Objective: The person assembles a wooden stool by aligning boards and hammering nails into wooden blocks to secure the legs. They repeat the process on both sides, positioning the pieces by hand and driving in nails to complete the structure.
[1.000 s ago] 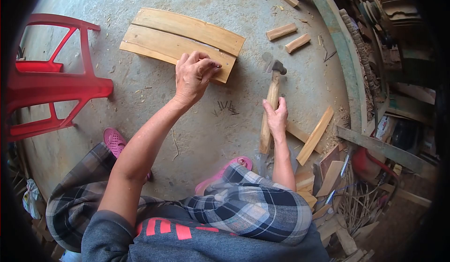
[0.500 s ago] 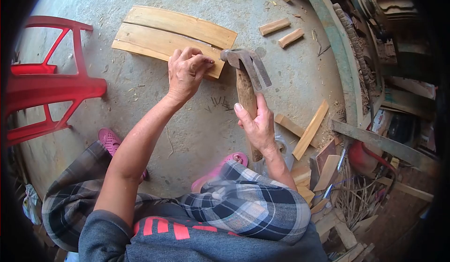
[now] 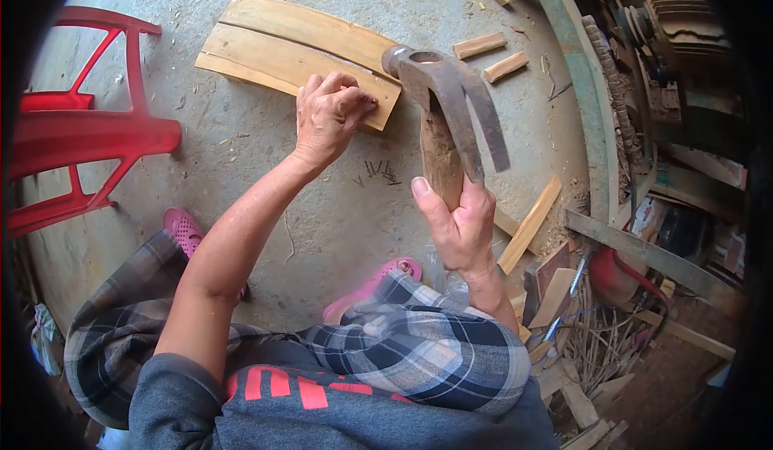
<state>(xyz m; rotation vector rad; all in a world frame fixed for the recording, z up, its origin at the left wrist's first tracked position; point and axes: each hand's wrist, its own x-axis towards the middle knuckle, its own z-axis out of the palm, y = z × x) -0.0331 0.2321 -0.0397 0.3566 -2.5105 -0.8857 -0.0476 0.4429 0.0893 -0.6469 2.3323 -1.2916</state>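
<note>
My right hand [image 3: 463, 229] grips a claw hammer [image 3: 443, 148] by its rough wooden handle. The hammer's metal head is raised, close to the camera, to the right of the board end. Over the near right corner of the wooden boards [image 3: 274, 54] is my left hand [image 3: 328, 116], its thumb and fingers pinched together against the wood. Whatever sits between those fingertips is too small and covered to make out. The boards lie side by side with a narrow dark gap between them. Several loose nails [image 3: 378, 172] are scattered on the floor just below the boards.
A red plastic chair [image 3: 97, 136] lies on its side at the left. Short wood blocks [image 3: 506, 66] rest on the concrete floor [image 3: 322, 216] beyond the hammer. At right are wood strips [image 3: 531, 223], scrap pieces and a long metal beam [image 3: 592, 112]. Pink clogs [image 3: 183, 229] are on my feet.
The hammer has risen toward the camera and a little right, its head now looking larger. My left hand stays pinched at the board's corner. The view has shifted slightly.
</note>
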